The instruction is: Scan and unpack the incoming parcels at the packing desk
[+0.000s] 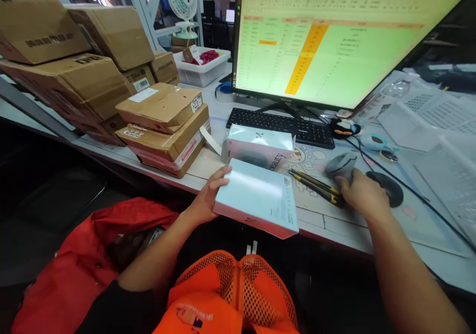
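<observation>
My left hand [208, 195] grips the left edge of a pale blue and white flat box [256, 197] that overhangs the desk's front edge. A second similar box [260, 148] lies just behind it, by the black keyboard [280, 125]. My right hand [360, 192] is closed around the handle of a grey barcode scanner [342, 164], which rests on the desk to the right of the boxes. Two yellow and black utility knives [316, 185] lie between the box and my right hand.
A wide monitor [334, 41] shows a green spreadsheet. Stacked cardboard boxes [163, 125] fill the desk's left side, with a white basket [203, 66] behind. A black mouse [388, 187], cables and plastic-wrapped items [439, 120] lie at right. An orange mesh vest [230, 294] covers my lap.
</observation>
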`<state>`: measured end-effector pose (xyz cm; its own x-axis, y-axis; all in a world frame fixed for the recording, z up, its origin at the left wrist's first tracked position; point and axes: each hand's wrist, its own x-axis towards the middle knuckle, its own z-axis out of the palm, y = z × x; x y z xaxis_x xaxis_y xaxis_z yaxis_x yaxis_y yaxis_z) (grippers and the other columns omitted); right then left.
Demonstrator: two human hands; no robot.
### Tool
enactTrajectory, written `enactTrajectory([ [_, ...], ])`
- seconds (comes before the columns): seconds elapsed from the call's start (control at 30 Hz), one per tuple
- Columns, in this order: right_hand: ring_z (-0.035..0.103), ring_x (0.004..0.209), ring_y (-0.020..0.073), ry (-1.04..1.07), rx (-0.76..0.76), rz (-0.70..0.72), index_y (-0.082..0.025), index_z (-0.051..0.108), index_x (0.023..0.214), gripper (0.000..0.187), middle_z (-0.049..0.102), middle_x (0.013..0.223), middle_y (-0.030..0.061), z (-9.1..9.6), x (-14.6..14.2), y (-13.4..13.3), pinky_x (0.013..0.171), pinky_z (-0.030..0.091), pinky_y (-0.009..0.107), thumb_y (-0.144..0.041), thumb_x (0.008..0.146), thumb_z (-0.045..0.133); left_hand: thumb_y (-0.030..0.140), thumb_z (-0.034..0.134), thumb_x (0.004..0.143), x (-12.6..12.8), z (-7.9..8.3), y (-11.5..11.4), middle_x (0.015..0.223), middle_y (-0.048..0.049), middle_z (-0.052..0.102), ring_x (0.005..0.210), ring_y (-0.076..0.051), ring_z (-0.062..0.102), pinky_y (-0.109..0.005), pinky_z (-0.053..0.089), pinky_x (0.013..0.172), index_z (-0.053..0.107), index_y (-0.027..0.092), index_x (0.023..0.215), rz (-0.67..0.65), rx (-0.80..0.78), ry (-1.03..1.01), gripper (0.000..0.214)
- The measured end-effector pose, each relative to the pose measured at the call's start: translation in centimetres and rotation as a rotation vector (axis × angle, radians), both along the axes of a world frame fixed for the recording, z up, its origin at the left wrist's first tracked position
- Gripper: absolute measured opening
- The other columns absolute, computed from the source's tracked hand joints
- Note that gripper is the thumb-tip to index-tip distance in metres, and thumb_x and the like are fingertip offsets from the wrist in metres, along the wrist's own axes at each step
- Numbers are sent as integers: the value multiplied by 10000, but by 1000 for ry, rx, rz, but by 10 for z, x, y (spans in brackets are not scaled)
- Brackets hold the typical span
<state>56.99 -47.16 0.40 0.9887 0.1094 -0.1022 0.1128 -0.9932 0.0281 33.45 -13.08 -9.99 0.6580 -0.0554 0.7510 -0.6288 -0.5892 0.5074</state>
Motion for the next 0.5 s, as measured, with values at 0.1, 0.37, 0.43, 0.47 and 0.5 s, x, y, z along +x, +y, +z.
enactTrajectory([
  [0.1,636,1130,398,-40,70,37,-100,528,1264,475,646,1239,308,10,3,-13,883,457,465,-463,1033,328,234,764,912,-10,-2,-1,1563,-229,441,1523,-324,386,-595,428,1188,355,248,1537,50,120,-12,747],
  [0.37,369,430,100,439,481,115,-244,572,845,736,546,636,10,103,-24,-52,368,238,255,-956,660,581,210,684,959,-12,2,-3,1583,-264,404,1535,-336,366,-616,448,1166,386,211,1491,58,204,-44,610],
  [0.43,318,420,70,624,476,110,-244,603,837,773,475,593,-25,121,-31,-49,359,207,232,-948,530,691,189,698,946,-12,4,-3,1579,-261,414,1532,-342,369,-623,449,1161,393,222,1478,57,211,-47,614],
  [0.47,315,421,60,698,478,125,-243,628,853,761,455,594,-36,127,-34,-46,360,207,223,-923,523,719,184,703,941,-12,5,-4,1580,-252,419,1532,-342,370,-625,451,1159,396,237,1474,59,213,-47,618],
  [0.5,313,416,52,755,485,147,-242,654,878,744,444,600,-45,131,-36,-42,360,204,216,-899,538,730,185,708,938,-13,6,-4,1585,-242,419,1532,-341,370,-625,451,1158,396,254,1472,60,216,-44,622],
])
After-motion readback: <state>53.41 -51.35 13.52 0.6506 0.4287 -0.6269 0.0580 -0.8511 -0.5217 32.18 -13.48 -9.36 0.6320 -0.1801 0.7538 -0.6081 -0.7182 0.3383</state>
